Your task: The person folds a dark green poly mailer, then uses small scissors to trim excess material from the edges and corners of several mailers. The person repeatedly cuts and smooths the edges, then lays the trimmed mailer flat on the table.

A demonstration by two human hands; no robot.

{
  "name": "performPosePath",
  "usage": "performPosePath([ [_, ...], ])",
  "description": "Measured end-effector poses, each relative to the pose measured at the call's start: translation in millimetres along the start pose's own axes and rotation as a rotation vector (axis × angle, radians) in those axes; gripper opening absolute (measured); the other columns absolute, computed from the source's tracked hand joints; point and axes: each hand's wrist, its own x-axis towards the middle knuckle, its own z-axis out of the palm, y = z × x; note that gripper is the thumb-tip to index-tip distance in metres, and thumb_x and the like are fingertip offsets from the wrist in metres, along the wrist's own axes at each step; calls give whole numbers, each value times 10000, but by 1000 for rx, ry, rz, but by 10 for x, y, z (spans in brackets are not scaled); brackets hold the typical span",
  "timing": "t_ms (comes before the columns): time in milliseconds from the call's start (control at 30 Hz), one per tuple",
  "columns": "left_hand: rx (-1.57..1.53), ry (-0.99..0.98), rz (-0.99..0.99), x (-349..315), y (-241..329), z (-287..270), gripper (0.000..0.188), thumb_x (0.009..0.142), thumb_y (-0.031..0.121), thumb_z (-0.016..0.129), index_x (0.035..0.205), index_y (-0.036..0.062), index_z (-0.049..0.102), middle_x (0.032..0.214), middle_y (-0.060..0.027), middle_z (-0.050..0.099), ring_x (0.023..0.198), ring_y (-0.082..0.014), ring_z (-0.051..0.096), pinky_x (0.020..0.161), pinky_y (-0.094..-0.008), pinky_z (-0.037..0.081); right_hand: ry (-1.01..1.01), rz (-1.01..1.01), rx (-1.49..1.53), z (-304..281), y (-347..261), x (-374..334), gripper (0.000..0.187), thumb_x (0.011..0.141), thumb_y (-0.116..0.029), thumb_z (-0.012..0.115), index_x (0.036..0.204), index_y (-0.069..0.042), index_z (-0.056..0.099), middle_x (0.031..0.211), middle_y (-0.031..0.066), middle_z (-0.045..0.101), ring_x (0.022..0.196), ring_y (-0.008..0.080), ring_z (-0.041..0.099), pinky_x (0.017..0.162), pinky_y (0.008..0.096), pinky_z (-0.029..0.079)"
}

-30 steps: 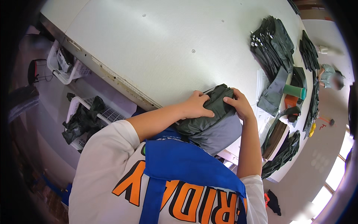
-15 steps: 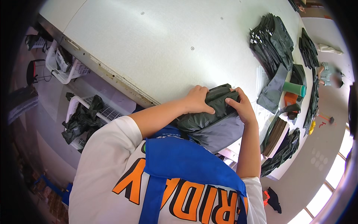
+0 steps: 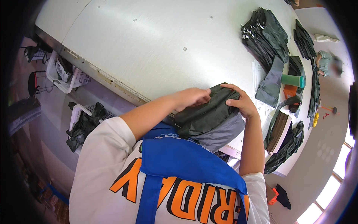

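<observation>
Dark green, slightly shiny fabric bundle (image 3: 205,117) lies between our hands at the near edge of the counter (image 3: 149,59). Our right hand (image 3: 244,105) pinches its far end, thumb on top; our left hand (image 3: 192,98) is half curled at its left side, and we cannot tell whether it grips. The green part looks already gathered; a grey panel (image 3: 223,132), nearer us below the right hand, seems left uncovered. The bundle's long axis slants from near left to far right, its far end pointing away from us.
</observation>
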Motion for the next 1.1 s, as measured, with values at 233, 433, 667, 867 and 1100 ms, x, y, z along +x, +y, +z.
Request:
performPosePath([
  [233,790,-32,18,490,-117,-79,299,891,240,500,1069,62,662,1009,-121,673,877,-227,641,774,-376,492,-23,-48,-24,25,-4,-135,469,678,-80,768,1120,-27,619,1004,32,634,936,138,580,884,260,445],
  [433,1486,144,201,347,85,125,236,829,163,538,978,68,694,923,-183,673,862,-315,651,758,-391,494,6,-37,-9,-8,125,-169,439,712,-71,750,1125,-24,610,1004,31,632,933,130,576,874,256,447],
  [667,800,350,296,355,-163,-61,141,799,115,625,912,52,682,810,-114,667,746,-214,626,684,-322,478,-51,-77,51,-98,194,-201,444,774,-189,734,1161,-31,583,1057,50,611,983,139,552,922,269,419],
  [867,927,520,514,306,-101,4,203,796,113,642,957,103,520,733,-88,582,670,-232,591,634,-373,472,32,-78,-87,-88,181,-198,382,829,-235,699,1145,-49,591,1031,32,609,978,131,544,906,278,419],
  [1100,1413,676,937,377,6,7,114,755,97,612,851,85,552,741,-112,595,685,-315,618,592,-420,499,196,-113,-616,142,45,-237,308,853,-217,666,1114,-65,609,1010,88,643,944,198,587,836,313,453],
])
